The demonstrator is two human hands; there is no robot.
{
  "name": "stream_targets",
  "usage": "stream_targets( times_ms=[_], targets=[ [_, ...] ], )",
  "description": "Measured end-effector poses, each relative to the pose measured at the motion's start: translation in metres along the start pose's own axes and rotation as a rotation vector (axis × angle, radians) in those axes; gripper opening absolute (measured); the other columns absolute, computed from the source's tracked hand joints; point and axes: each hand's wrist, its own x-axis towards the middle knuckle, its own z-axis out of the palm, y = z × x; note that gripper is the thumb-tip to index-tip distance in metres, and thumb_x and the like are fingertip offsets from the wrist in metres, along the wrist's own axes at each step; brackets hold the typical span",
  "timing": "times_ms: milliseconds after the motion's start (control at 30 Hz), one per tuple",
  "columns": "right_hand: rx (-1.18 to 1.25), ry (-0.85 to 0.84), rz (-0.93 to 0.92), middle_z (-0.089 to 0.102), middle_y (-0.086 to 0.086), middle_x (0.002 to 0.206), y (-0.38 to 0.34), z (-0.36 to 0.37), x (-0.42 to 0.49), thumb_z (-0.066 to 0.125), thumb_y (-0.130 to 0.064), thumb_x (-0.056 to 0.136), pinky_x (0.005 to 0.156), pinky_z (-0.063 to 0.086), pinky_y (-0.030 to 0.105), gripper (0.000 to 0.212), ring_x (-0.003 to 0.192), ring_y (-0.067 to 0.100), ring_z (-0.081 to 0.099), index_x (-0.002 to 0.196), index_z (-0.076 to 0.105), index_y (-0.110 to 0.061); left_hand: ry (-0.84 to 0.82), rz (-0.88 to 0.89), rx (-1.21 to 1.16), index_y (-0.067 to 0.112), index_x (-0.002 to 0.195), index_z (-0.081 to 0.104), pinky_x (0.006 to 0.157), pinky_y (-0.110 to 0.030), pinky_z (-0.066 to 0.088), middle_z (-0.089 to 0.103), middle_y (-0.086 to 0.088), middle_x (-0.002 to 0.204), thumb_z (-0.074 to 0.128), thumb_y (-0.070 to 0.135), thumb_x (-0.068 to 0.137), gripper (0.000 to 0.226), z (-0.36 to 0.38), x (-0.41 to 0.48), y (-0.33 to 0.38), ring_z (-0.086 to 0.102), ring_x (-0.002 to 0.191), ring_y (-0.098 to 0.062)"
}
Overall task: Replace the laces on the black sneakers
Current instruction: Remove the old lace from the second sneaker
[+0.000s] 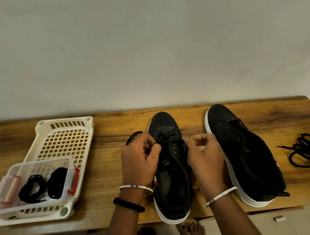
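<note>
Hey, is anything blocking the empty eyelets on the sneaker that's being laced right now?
Nothing visible. The left hand and right hand each pinch the lace beside the sneaker, and its lower eyelets lie bare between them.

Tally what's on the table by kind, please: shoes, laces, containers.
Black sneakers: 2
Clear plastic box: 1
White slotted basket: 1
Coiled black lace bundles in the box: 2
Loose lace pile at right: 1
Threaded lace on the left sneaker: 1
Total: 8
Dark item behind the left hand: unclear, not counted.
</note>
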Motion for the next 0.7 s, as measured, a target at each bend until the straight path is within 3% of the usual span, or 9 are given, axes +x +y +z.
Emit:
stream_targets(
  times_ms=[67,133,267,367,500,533,600,667,700],
  targets=[
    [-0.2,0.07,-0.39,0.053,-0.01,0.105,-0.009,-0.002,-0.005,0.071,-0.027,0.086,0.073,0.05,0.031,0.017,0.087,0.011,0.058,0.101,0.061,-0.025,0.005,0.012,0.02,0.018,0.067,0.059,0.045,-0.015,0.033,0.053,0.006,0.052,0.069,0.008,0.078,0.018,0.001,0.0,0.0,0.048,0.044,-0.012],
    [-0.333,-0.061,-0.583,0.05,-0.01,0.109,-0.012,0.003,-0.008,0.069,-0.03,0.088,0.075,0.049,0.027,0.019,0.091,0.01,0.056,0.106,0.065,-0.025,0.009,0.023,0.027,0.019,0.068,0.059,0.045,-0.014,0.033,0.054,0.007,0.052,0.066,0.014,0.077,0.013,0.001,0.0,0.002,0.049,0.044,-0.013],
    [-0.482,-0.258,-0.564,0.058,-0.011,0.109,-0.002,0.012,-0.006,0.069,-0.033,0.09,0.083,0.043,0.023,0.022,0.106,0.013,0.05,0.112,0.071,-0.029,0.003,0.028,0.035,0.018,0.069,0.061,0.044,-0.019,0.038,0.056,0.007,0.053,0.065,0.017,0.077,0.009,0.001,-0.001,0.001,0.052,0.046,-0.014],
    [-0.468,-0.263,-0.546,0.061,-0.012,0.102,-0.002,0.011,-0.005,0.072,-0.032,0.089,0.078,0.043,0.022,0.015,0.105,0.013,0.051,0.104,0.074,-0.03,-0.006,0.029,0.054,0.018,0.07,0.062,0.044,-0.012,0.033,0.054,0.009,0.052,0.069,0.013,0.078,0.012,0.002,-0.001,0.002,0.051,0.044,-0.013],
    [-0.433,-0.177,-0.615,0.059,-0.014,0.092,-0.002,0.013,-0.009,0.067,-0.027,0.093,0.069,0.04,0.021,0.003,0.091,0.01,0.053,0.09,0.066,-0.028,-0.001,0.032,0.044,0.016,0.069,0.062,0.042,-0.017,0.035,0.053,0.008,0.051,0.065,0.017,0.079,0.01,0.002,-0.002,0.002,0.049,0.043,-0.013],
    [-0.338,-0.141,-0.568,0.06,-0.013,0.089,-0.002,0.014,-0.011,0.066,-0.025,0.093,0.068,0.042,0.021,0.005,0.086,0.008,0.054,0.088,0.065,-0.026,0.004,0.031,0.043,0.016,0.069,0.062,0.043,-0.019,0.036,0.053,0.008,0.051,0.065,0.017,0.079,0.011,0.002,-0.002,0.001,0.049,0.043,-0.013],
    [-0.025,-0.088,-0.304,0.065,-0.01,0.084,-0.002,0.013,-0.006,0.065,-0.02,0.094,0.068,0.045,0.021,0.009,0.079,0.005,0.059,0.085,0.065,-0.02,0.01,0.02,0.036,0.016,0.068,0.061,0.044,-0.019,0.035,0.052,0.007,0.05,0.066,0.013,0.079,0.013,0.002,-0.001,0.0,0.048,0.043,-0.012],
    [0.268,-0.135,0.004,0.068,-0.003,0.08,-0.004,0.007,-0.001,0.067,-0.017,0.093,0.068,0.047,0.027,0.009,0.075,0.012,0.062,0.085,0.068,-0.014,0.01,0.002,0.028,0.016,0.067,0.061,0.045,-0.017,0.035,0.052,0.006,0.05,0.068,0.007,0.079,0.017,0.003,-0.001,0.0,0.048,0.043,-0.012],
    [0.299,-0.166,0.072,0.068,-0.001,0.081,-0.004,0.004,0.001,0.069,-0.018,0.092,0.068,0.049,0.03,0.007,0.076,0.015,0.062,0.086,0.069,-0.013,0.009,-0.001,0.027,0.016,0.067,0.061,0.046,-0.017,0.035,0.053,0.006,0.05,0.068,0.006,0.079,0.018,0.003,0.0,0.0,0.048,0.043,-0.013]
  ],
)
